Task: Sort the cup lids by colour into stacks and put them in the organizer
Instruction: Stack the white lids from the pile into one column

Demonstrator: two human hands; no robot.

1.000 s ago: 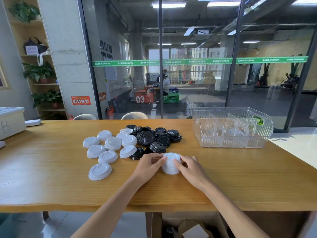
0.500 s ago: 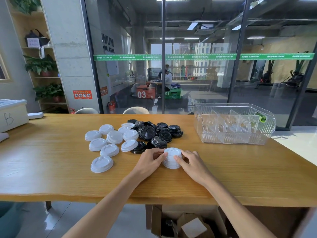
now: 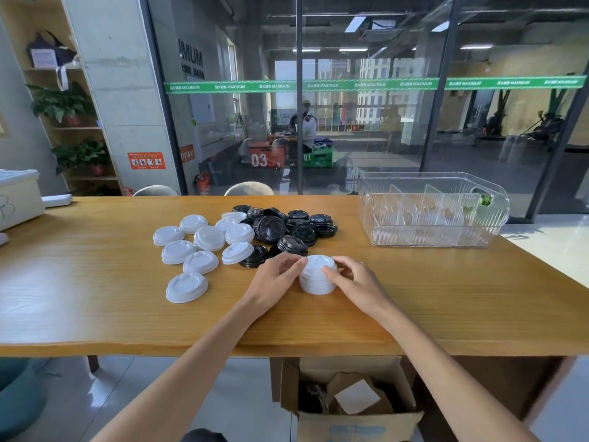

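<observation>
One long wooden counter fills the middle of the frame and carries everything for the task. Right of centre, toward the upper right of the counter, stands the clear ribbed plastic organizer with upright dividers; no lids are visible in its compartments. Above centre lies a heap of loose black plastic cup lids, unsorted and overlapping. Left of that heap, a scatter of white plastic cup lids lies mostly singly, a few of them nested in twos or threes.

At centre frame, near the counter's front edge, stands one short stack of white lids, just below the black heap. The left hand and the right hand flank it, each grip closed on the stack's sides with fingertips curled against it.

Assessment: the task is at an early stage. One white stack is partly built; most white lids, all the black lids and every transfer to the organizer remain outstanding.
</observation>
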